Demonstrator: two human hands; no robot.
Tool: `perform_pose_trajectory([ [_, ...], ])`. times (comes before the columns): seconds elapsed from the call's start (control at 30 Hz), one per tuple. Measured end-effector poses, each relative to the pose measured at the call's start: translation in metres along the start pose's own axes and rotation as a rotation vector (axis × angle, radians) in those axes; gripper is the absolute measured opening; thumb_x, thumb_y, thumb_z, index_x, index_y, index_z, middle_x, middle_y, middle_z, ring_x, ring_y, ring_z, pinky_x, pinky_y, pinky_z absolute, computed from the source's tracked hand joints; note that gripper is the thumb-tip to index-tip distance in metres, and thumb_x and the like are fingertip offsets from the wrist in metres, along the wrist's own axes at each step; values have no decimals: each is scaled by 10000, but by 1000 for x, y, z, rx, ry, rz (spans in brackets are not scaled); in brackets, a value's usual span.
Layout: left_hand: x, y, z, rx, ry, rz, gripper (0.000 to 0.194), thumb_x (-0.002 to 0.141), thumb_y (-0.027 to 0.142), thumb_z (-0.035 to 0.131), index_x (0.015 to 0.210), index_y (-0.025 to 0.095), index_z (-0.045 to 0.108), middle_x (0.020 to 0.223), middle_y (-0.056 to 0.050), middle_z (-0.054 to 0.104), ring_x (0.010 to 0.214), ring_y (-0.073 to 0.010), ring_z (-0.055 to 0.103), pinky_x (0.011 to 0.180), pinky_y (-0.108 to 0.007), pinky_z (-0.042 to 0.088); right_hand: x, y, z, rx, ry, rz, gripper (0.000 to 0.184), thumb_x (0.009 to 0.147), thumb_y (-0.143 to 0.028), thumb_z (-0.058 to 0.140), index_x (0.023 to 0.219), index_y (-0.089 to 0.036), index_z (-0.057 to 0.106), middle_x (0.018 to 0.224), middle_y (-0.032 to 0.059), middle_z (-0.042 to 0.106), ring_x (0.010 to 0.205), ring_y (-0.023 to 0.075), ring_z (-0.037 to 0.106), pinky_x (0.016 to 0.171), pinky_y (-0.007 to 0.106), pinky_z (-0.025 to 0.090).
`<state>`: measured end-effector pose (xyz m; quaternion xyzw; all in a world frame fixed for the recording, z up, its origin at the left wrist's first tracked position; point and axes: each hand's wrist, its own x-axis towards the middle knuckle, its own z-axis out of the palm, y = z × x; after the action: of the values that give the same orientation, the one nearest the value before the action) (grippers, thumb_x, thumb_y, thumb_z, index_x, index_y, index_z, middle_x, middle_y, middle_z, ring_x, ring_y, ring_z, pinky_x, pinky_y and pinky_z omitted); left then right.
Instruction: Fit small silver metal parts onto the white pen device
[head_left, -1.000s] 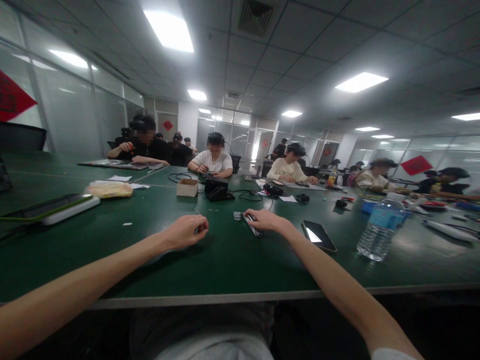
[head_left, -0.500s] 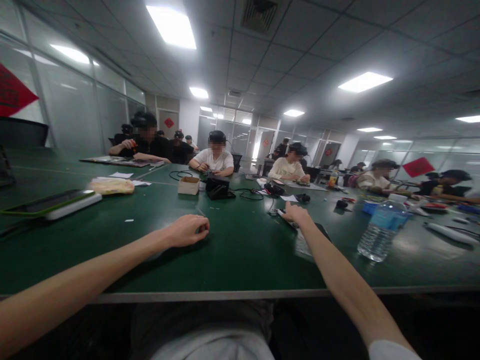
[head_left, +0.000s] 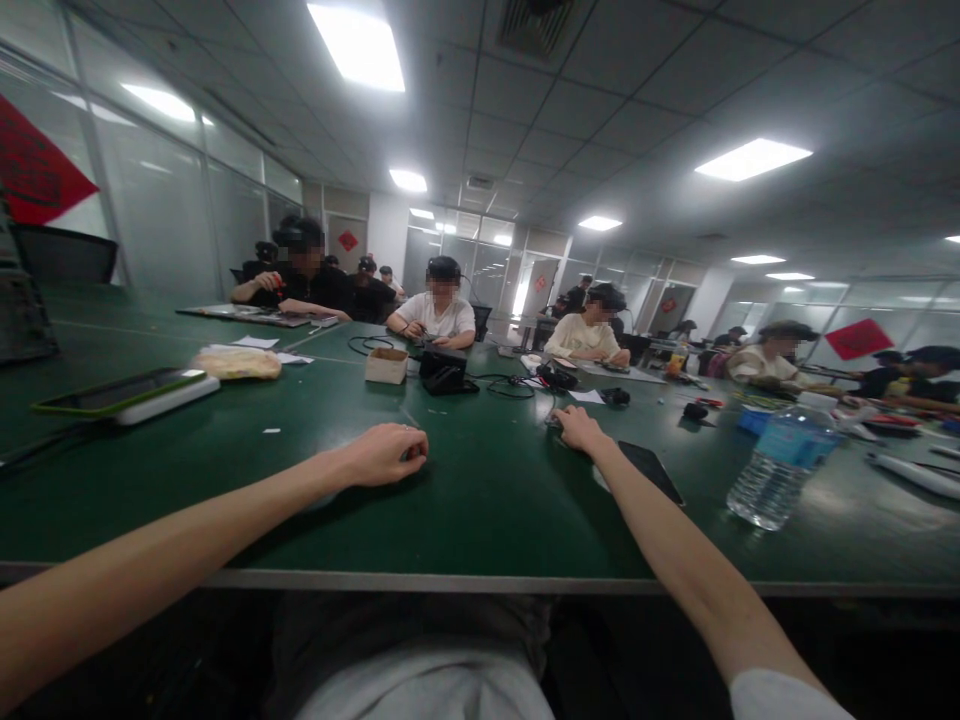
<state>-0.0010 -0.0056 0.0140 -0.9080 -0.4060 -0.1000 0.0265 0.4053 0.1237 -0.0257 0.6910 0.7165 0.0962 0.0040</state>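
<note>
Small grey metallic piece (head_left: 553,421) is met by the right hand (head_left: 580,430); whether it is clamped cannot be told (curled left hand (head_left: 384,456) likewise).

Your right hand (head_left: 581,430): your fingertips cover most of a small grey piece (head_left: 555,422); you cannot tell what it is or how firmly you hold it.
Your left hand (head_left: 386,455): its curled fingers hide the palm, so anything inside is out of your sight.
Pale item (head_left: 599,479): mostly hidden by your right forearm (head_left: 641,515).
Your left forearm (head_left: 187,540): cut off by the left edge.
Carton (head_left: 386,368): its bottom inside is hidden from you.
Black box (head_left: 442,370): marking too small to read.
Cables (head_left: 510,385): too tangled to follow.
Bottle (head_left: 784,465): label print blurred.
Grey case (head_left: 22,315): cut off by the left edge.
Red paper (head_left: 41,165): cut off there too, its writing blurred.
</note>
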Motion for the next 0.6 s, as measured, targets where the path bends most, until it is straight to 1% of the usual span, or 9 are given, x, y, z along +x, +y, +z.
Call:
perform_pose_trajectory([
  [0.23,0,-2,3,-19,0,17,209,865,324,480,940,195,626,887,-45,680,767,-183,618,652,-267,430,8,22,3,52,13,27,570,795,-99,524,1345,-215,425,1266,129,473,1151,263,444,920,338,377],
  [0.33,1,-2,2,-8,-6,14,206,862,320,482,948,198,624,882,-41,679,763,-183,618,649,-266,425,10,28,4,65,8,36,540,787,-102,526,1315,-197,468,1248,132,483,1139,262,447,923,327,370],
  [0.4,1,-1,2,-1,-16,11,209,862,325,484,952,200,624,877,-38,678,765,-186,617,648,-268,425,10,29,7,68,3,49,501,793,-114,525,1287,-196,505,1238,137,482,1149,273,431,928,337,367],
  [0.5,1,-2,3,1,-26,8,211,863,335,486,955,205,624,874,-36,677,768,-187,615,643,-267,422,10,29,11,68,-2,97,475,814,-152,520,1284,-218,519,1241,149,461,1183,311,389,924,384,372],
  [0.6,1,-3,4,-3,-19,16,208,867,336,487,958,208,622,872,-36,675,765,-185,613,646,-269,420,10,29,15,71,2,142,541,824,-181,515,1354,-260,438,1284,156,417,1212,339,353,906,423,383],
])
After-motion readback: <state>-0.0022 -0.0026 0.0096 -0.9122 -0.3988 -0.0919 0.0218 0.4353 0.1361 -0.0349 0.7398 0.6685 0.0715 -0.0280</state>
